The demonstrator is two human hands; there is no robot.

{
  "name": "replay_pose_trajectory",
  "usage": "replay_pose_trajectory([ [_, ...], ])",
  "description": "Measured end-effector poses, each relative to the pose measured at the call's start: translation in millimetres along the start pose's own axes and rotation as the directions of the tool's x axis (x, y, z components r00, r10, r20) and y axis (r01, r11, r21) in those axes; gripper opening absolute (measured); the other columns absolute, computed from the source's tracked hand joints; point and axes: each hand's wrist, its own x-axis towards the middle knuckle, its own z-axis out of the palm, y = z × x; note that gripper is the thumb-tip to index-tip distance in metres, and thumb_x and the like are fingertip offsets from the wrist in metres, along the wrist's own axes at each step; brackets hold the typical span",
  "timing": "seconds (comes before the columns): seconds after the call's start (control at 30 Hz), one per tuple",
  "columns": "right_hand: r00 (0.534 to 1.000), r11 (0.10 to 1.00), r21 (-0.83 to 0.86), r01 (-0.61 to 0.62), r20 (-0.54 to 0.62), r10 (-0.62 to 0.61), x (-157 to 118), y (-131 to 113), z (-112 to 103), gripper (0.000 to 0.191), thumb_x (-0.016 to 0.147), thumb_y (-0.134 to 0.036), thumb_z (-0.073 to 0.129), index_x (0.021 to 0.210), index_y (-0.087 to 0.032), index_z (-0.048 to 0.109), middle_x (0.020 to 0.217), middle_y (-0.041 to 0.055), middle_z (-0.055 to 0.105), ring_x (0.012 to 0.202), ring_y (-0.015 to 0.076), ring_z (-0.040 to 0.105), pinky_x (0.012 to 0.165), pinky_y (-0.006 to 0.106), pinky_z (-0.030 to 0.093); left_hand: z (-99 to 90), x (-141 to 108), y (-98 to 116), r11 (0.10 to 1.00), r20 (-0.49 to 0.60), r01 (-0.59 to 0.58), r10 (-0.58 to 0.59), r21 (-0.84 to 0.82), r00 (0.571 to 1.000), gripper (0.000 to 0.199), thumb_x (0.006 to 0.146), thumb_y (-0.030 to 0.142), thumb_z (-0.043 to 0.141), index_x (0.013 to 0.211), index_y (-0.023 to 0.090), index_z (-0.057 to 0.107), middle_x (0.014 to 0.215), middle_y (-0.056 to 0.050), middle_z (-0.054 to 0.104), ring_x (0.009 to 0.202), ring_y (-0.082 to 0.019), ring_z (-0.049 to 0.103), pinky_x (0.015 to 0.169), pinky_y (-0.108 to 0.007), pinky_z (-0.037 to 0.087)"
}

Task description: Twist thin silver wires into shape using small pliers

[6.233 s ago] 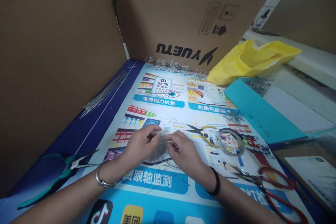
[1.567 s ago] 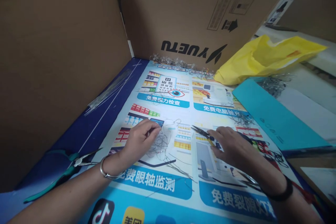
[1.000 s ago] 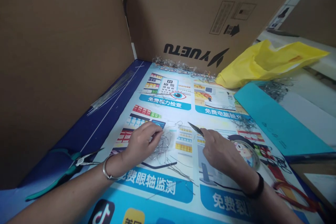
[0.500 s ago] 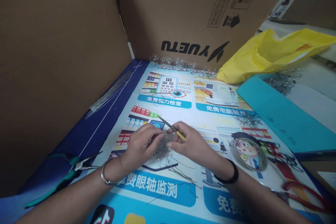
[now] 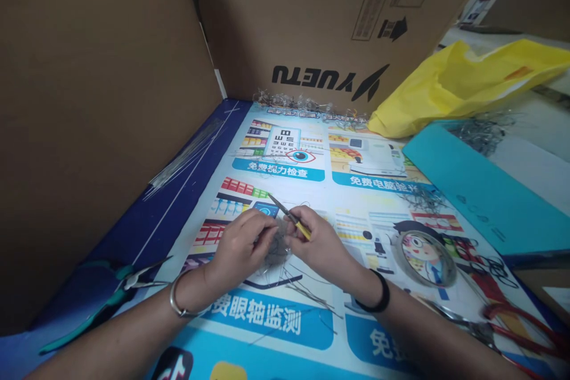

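Note:
My left hand (image 5: 243, 241) is closed in a pinch at the middle of the printed sheet. Fine grey wire (image 5: 278, 249) shows at and below its fingertips; the exact grip is partly hidden. Close beside it, my right hand (image 5: 318, 243) is wrapped round a slim pointed metal tool with a yellow handle (image 5: 303, 230). Its dark tip points up and left, over the left hand. Loose wire ends (image 5: 312, 294) spread on the sheet below both hands.
Teal-handled pliers (image 5: 120, 291) lie open at left, near straight wires (image 5: 184, 157). At right are a tape roll (image 5: 449, 273), red-handled scissors (image 5: 521, 323), a turquoise folder (image 5: 485, 202) and a yellow bag (image 5: 463, 89). Cardboard walls (image 5: 249, 24) stand behind and left; wire pieces (image 5: 303, 104) line the back.
The pointed tool and my right fingers have shifted slightly left, with the tool's angle a little steeper. My left hand stays nearly still. The view has moved slightly.

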Motion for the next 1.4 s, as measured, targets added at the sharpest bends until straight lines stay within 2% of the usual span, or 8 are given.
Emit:
replay_pose_trajectory([
  [0.17,0.999,0.997,0.068,0.033,0.004,-0.033,0.5,-1.4,-1.9,0.005,0.077,-0.02,0.049,0.082,-0.02,0.052,0.079,-0.0014,0.056,0.072,0.0132,0.052,0.065,0.025,0.041,1.4,-0.1,0.3,1.0,0.007,0.004,-0.004,-0.007,1.0,0.009,0.086,0.01,0.049,0.083,0.015,0.056,0.074,-0.004,0.057,0.071,-0.015,0.052,0.063,-0.028,0.043],
  [0.6,0.999,0.999,0.009,0.04,0.021,-0.04,-3.8,1.9,-5.1,0.008,0.078,-0.019,0.047,0.079,-0.02,0.055,0.072,-0.0028,0.055,0.068,0.0122,0.05,0.062,0.024,0.038,-0.2,0.4,-1.3,1.0,0.023,0.027,-0.027,0.012,0.999,0.011,0.087,0.013,0.047,0.084,0.016,0.057,0.075,-0.005,0.059,0.071,-0.016,0.052,0.063,-0.028,0.043],
  [0.87,1.0,0.996,0.087,0.029,-0.009,-0.029,-4.5,4.0,-3.9,0.01,0.078,-0.02,0.047,0.082,-0.02,0.056,0.076,-0.0023,0.058,0.068,0.0118,0.051,0.063,0.025,0.041,0.8,-1.0,-2.8,1.0,0.05,0.027,-0.028,0.009,0.998,0.013,0.088,0.013,0.046,0.083,0.015,0.057,0.075,-0.006,0.059,0.071,-0.017,0.053,0.063,-0.029,0.044],
  [1.03,1.0,0.987,0.16,-0.009,0.014,0.007,-4.9,6.2,-3.1,0.011,0.079,-0.021,0.046,0.085,-0.02,0.055,0.075,-0.0017,0.058,0.066,0.0116,0.052,0.061,0.024,0.043,1.4,-2.0,-4.5,1.0,0.055,0.005,-0.006,0.016,0.998,0.014,0.089,0.012,0.043,0.084,0.016,0.056,0.076,-0.006,0.058,0.072,-0.017,0.052,0.063,-0.029,0.044],
  [1.4,1.0,0.993,0.118,0.007,0.01,-0.009,-5.3,8.5,-3.8,0.01,0.079,-0.023,0.046,0.083,-0.021,0.055,0.072,-0.0023,0.055,0.059,0.0103,0.049,0.054,0.022,0.038,-0.7,-1.1,-2.6,0.999,0.047,0.031,-0.033,0.034,0.998,0.015,0.09,0.014,0.041,0.085,0.016,0.055,0.077,-0.006,0.056,0.075,-0.018,0.052,0.065,-0.03,0.044],
])
